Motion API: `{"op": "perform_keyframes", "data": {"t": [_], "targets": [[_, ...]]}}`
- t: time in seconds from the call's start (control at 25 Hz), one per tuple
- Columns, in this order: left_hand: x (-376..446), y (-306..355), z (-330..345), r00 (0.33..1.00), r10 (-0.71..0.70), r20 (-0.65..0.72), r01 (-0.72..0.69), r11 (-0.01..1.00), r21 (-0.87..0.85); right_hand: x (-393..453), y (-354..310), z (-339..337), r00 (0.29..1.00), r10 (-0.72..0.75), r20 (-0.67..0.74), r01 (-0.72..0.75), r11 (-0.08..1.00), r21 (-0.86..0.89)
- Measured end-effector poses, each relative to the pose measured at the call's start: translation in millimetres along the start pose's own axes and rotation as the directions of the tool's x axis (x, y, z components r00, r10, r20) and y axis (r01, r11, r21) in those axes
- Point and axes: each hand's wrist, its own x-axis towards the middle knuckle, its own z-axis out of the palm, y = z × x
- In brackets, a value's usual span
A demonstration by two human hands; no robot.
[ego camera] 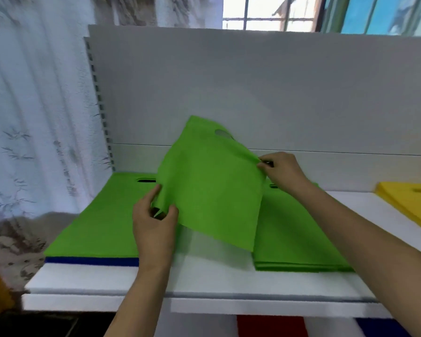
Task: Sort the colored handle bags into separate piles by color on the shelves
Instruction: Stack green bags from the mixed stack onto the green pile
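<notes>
A green handle bag (211, 186) hangs tilted above the white shelf (155, 278), its oval handle hole at the top. My left hand (153, 224) pinches its lower left corner. My right hand (281, 170) pinches its right edge. Under it on the left lies a flat green bag (95, 224) with a blue bag edge (92, 260) showing beneath. A stack of green bags (294, 242) lies on the right, partly hidden by the lifted bag and my right forearm.
Yellow bags (413, 205) lie at the shelf's far right. On the lower shelf I see a red bag (272, 325) and a blue bag (379, 328). A grey back panel (253, 88) stands behind; a curtain (34, 117) hangs left.
</notes>
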Motion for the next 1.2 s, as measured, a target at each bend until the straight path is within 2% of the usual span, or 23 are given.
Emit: {"op": "perform_keyframes", "data": {"t": [0.08, 0.2, 0.28, 0.36, 0.48, 0.52, 0.6, 0.72, 0.84, 0.92, 1.0, 1.08, 1.12, 1.2], "targets": [[-17.0, 0.2, 24.5, 0.994, -0.047, 0.103, 0.055, 0.996, -0.074, -15.0, 35.2, -28.4, 0.996, 0.086, -0.025, -0.087, 0.996, -0.019], [-49.0, 4.3, 58.4, 0.946, -0.134, 0.297, 0.200, 0.958, -0.205, -31.8, 83.0, -57.4, 0.978, 0.205, -0.041, -0.207, 0.975, -0.075], [-67.9, -0.2, 78.2, 0.908, -0.145, 0.392, 0.221, 0.963, -0.155, -37.8, 109.4, -62.2, 0.959, 0.282, -0.022, -0.283, 0.953, -0.106], [-84.9, -5.1, 90.7, 0.892, -0.116, 0.438, 0.137, 0.990, -0.016, -42.7, 131.6, -56.6, 0.942, 0.333, 0.038, -0.324, 0.933, -0.155], [-103.3, -11.2, 95.6, 0.883, 0.044, 0.468, -0.148, 0.971, 0.187, -50.1, 155.5, -37.6, 0.929, 0.352, 0.116, -0.329, 0.927, -0.182], [-106.9, -14.9, 95.5, 0.856, 0.081, 0.511, -0.234, 0.941, 0.243, -52.2, 160.6, -31.4, 0.926, 0.353, 0.135, -0.325, 0.926, -0.191], [-111.8, -20.3, 95.5, 0.783, 0.059, 0.619, -0.344, 0.871, 0.352, -53.0, 169.1, -22.3, 0.931, 0.335, 0.143, -0.297, 0.926, -0.233], [-114.5, -25.7, 101.1, 0.745, 0.052, 0.665, -0.404, 0.829, 0.387, -52.1, 174.9, -14.4, 0.937, 0.330, 0.114, -0.297, 0.925, -0.236], [-114.9, -28.6, 109.7, 0.743, 0.062, 0.667, -0.410, 0.829, 0.380, -45.5, 170.4, -13.8, 0.909, 0.351, 0.224, -0.296, 0.923, -0.247], [-115.1, -26.1, 112.1, 0.716, 0.057, 0.696, -0.455, 0.794, 0.404, -38.1, 169.9, -15.7, 0.873, 0.377, 0.308, -0.282, 0.907, -0.312], [-112.4, -19.9, 107.3, 0.687, 0.021, 0.727, -0.464, 0.782, 0.416, -30.2, 163.7, -16.2, 0.832, 0.458, 0.314, -0.333, 0.864, -0.378], [-98.4, -13.2, 95.8, 0.709, 0.000, 0.705, -0.384, 0.839, 0.386, -21.7, 140.9, -8.6, 0.835, 0.487, 0.258, -0.378, 0.846, -0.375], [-86.1, -11.7, 86.1, 0.760, 0.027, 0.649, -0.337, 0.871, 0.358, -15.1, 121.8, 0.9, 0.869, 0.438, 0.233, -0.349, 0.873, -0.340], [-54.7, -13.6, 56.1, 0.894, 0.125, 0.431, -0.282, 0.903, 0.323, -0.8, 69.1, 28.2, 0.940, 0.262, 0.218, -0.216, 0.953, -0.215]]}}
